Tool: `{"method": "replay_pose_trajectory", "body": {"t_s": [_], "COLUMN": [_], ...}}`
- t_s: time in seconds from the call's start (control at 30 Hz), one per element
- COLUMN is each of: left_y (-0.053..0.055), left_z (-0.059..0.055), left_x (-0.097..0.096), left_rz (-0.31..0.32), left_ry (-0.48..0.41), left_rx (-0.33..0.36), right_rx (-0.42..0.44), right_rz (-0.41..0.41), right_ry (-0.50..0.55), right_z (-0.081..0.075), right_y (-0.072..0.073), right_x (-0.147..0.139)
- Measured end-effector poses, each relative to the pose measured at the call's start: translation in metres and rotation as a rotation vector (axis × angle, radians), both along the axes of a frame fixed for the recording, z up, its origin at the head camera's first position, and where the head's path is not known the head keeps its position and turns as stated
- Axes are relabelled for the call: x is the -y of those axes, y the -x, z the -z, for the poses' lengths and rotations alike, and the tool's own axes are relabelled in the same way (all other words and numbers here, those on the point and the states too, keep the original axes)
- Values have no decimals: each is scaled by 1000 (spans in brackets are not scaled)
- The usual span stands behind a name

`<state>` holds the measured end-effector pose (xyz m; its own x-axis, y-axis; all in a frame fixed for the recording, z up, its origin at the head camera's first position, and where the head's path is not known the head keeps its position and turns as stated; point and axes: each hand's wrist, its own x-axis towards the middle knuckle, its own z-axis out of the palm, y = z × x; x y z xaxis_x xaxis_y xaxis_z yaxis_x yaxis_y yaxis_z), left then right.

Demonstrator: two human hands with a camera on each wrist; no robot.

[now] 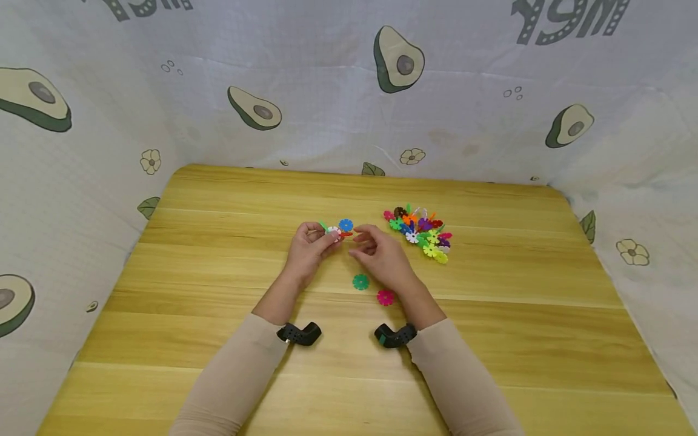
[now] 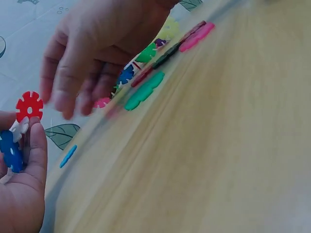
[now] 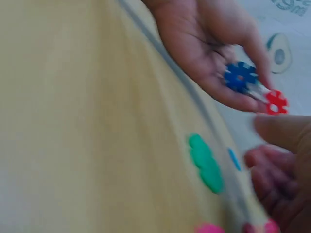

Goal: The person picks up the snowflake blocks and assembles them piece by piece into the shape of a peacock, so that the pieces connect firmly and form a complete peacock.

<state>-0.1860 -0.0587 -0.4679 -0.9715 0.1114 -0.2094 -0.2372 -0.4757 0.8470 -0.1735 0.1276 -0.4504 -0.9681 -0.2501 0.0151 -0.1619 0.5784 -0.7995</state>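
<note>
the left grip (image 1: 307,249) pinches some joined slotted discs (image 2: 12,152); just beside, the right grip (image 1: 380,251) is half parted, holding nothing. on its near side lie a green disc (image 1: 360,282) and a pink disc (image 1: 385,298).

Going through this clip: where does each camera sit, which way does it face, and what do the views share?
Head: on the person's head, facing forward and down at the table and cloth; left hand, right hand and both sleeves show.
Left wrist: looks over the left hand, lower left; the right hand shows at top.
Right wrist: looks past the right hand, lower right; the left hand shows at top.
Shared: both wrist views show the red disc and green disc.
</note>
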Motion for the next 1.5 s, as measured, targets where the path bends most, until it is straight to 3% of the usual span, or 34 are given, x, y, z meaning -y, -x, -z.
{"method": "replay_pose_trajectory", "body": {"t_s": [0.17,0.27,0.33,0.47,0.63,0.7,0.8,1.13,1.5], "left_y": [1,1,1,1,-1,-2,-3,-9,-11], "left_z": [-1,-1,0,0,0,0,1,2,-2], "left_x": [1,2,2,2,-1,-3,-5,-6,-7], "left_rz": [17,32,39,50,28,9,-11,-15,-37], "left_ry": [-2,-21,-43,-69,-38,-17,28,299,386], "left_rx": [8,12,13,1,-9,-25,-68,-259,-295], "right_rx": [129,145,149,135,35,-9,-42,-125,-233], "right_rz": [-220,-293,-295,-186,53,107,146,197,208], "right_ry": [-330,-431,-439,-312,140,321,471,534,442], "right_z": [-12,-17,-18,-14,-1,5,10,16,17], "right_y": [0,-2,-2,-1,2,2,2,-5,-8], "right_x": [-15,-17,-16,-13,-8,-5,0,15,20]}}
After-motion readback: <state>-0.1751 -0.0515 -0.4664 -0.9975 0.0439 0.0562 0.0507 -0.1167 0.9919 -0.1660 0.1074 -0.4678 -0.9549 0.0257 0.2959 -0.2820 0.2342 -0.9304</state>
